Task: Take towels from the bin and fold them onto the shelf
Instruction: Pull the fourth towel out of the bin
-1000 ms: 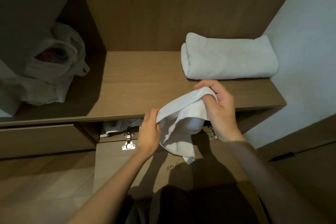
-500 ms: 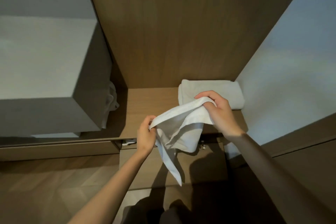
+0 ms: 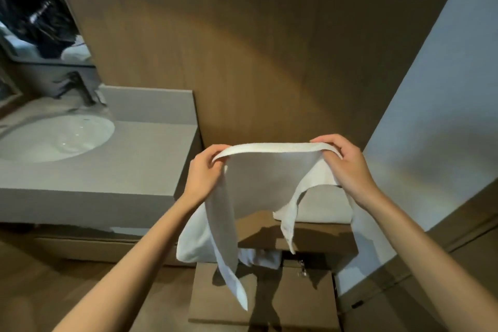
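Note:
I hold a small white towel (image 3: pixel 264 180) stretched out in the air above the shelf. My left hand (image 3: pixel 204 172) pinches its upper left corner and my right hand (image 3: pixel 343 162) pinches its upper right corner. The cloth hangs down unevenly, with a long strip trailing at the lower left. Behind it, a folded white towel (image 3: pixel 323 210) lies on the wooden shelf (image 3: pixel 269 234), mostly hidden by the held towel. Below the shelf, the open bin (image 3: pixel 258 256) shows more white cloth inside, behind its lowered wooden flap (image 3: pixel 264 296).
A grey vanity counter (image 3: pixel 113 170) with a white oval sink (image 3: pixel 56 137) and a dark faucet (image 3: pixel 78 86) stands to the left. A mirror (image 3: pixel 37 13) hangs above it. Wood panelling rises behind the shelf and a pale wall (image 3: pixel 431 105) closes the right side.
My hands have moved apart and spread the bunched towel into a stretched top edge. My view has tilted upward, bringing the sink and mirror into sight.

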`<state>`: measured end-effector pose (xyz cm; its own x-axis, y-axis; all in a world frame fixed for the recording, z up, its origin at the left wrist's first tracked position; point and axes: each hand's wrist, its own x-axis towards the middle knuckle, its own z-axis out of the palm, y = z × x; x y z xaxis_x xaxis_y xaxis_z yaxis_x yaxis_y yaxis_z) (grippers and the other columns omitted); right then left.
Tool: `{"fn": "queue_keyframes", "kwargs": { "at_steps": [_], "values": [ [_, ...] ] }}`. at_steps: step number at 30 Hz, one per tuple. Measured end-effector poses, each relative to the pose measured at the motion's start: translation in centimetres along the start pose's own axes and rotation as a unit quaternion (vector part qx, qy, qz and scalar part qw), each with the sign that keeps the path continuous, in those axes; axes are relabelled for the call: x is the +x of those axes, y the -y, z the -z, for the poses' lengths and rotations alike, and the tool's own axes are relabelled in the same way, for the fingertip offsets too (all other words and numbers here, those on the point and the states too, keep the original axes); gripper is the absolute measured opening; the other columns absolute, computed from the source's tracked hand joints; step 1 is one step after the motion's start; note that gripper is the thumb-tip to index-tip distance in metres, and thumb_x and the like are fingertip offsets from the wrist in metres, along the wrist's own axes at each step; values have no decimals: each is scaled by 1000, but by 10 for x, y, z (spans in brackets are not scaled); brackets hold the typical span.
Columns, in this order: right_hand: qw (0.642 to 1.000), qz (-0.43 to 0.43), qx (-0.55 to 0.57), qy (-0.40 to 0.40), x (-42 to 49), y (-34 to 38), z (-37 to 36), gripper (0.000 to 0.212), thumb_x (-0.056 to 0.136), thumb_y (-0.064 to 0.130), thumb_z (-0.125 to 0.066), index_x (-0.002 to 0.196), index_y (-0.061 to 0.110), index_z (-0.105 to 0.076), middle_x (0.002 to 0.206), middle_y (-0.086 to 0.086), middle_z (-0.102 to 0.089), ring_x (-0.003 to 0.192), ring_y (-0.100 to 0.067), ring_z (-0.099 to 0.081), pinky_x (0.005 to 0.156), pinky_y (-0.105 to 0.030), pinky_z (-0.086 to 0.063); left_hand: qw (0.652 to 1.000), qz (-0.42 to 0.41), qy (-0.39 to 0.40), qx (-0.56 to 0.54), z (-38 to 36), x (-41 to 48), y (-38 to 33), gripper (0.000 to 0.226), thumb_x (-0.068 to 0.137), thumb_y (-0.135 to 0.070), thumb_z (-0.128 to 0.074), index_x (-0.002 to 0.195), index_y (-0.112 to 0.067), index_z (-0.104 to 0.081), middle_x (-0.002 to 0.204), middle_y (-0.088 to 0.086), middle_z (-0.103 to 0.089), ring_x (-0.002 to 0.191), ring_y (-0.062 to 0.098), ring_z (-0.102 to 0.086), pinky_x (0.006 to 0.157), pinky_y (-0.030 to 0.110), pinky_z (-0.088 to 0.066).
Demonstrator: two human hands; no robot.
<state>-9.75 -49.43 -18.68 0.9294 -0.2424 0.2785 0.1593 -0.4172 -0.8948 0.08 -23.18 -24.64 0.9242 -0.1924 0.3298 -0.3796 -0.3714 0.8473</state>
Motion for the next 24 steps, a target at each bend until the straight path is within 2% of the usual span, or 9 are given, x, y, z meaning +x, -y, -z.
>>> {"fn": "queue_keyframes", "kwargs": {
  "at_steps": [3,6,9,11,13,16,20,24],
  "values": [
    [1000,16,-10,1,-1,15,3,17,96,8,-53,101,20,-64,95,12,-61,82,12,-55,62,-3,-44,999,-29,-34,20,34,0,-26,42,81,9,-49,97,-23,-71,94,-23,-68,91,-2,-62,79,15,-46],
    [999,36,-27,-5,-1,31,-2,14,95,9,-55,100,19,-63,89,12,-61,78,7,-57,59,-3,-42,995,-57,-65,52,67,-4,-45,41,84,4,-53,90,-34,-67,86,-30,-67,82,-1,-60,74,15,-45],
    [996,67,-52,-17,2,45,-16,10,95,12,-58,97,19,-65,85,12,-62,80,-5,-58,62,-12,-45,990,-63,-99,80,98,-7,-53,32,86,1,-54,92,-28,-66,89,-15,-68,81,3,-59,71,16,-44],
    [994,88,-56,-25,6,55,-27,10,96,13,-57,96,19,-65,85,12,-62,80,-8,-59,64,-19,-46,986,-59,-114,108,118,-8,-55,26,85,-1,-54,93,-23,-66,89,-9,-67,78,0,-58,68,14,-40],
    [993,104,-32,-37,11,69,-39,13,97,11,-53,97,18,-63,85,11,-61,79,-3,-58,63,-12,-45,980,-66,-122,141,138,-10,-54,22,85,-4,-56,95,-20,-67,86,-10,-65,74,-3,-56,63,11,-37],
    [991,121,7,-50,21,94,-63,15,99,11,-49,100,17,-62,87,10,-60,75,7,-55,61,-5,-43,972,-76,-113,192,169,-11,-40,21,85,-3,-59,97,-18,-67,83,-8,-62,72,6,-53,63,25,-37],
    [986,132,46,-95,38,123,-102,15,98,12,-48,100,16,-62,89,9,-61,79,4,-55,66,-7,-44,964,-25,-116,239,208,-12,16,25,85,2,-59,102,-12,-70,93,2,-67,87,22,-59,73,37,-47],
    [982,109,64,-142,61,136,-146,13,99,18,-47,101,21,-60,92,10,-61,87,-5,-59,73,-15,-50,949,73,-105,287,258,-5,78,18,88,2,-49,91,-3,-66,87,19,-67,85,38,-60,71,44,-45]
  ]
}}
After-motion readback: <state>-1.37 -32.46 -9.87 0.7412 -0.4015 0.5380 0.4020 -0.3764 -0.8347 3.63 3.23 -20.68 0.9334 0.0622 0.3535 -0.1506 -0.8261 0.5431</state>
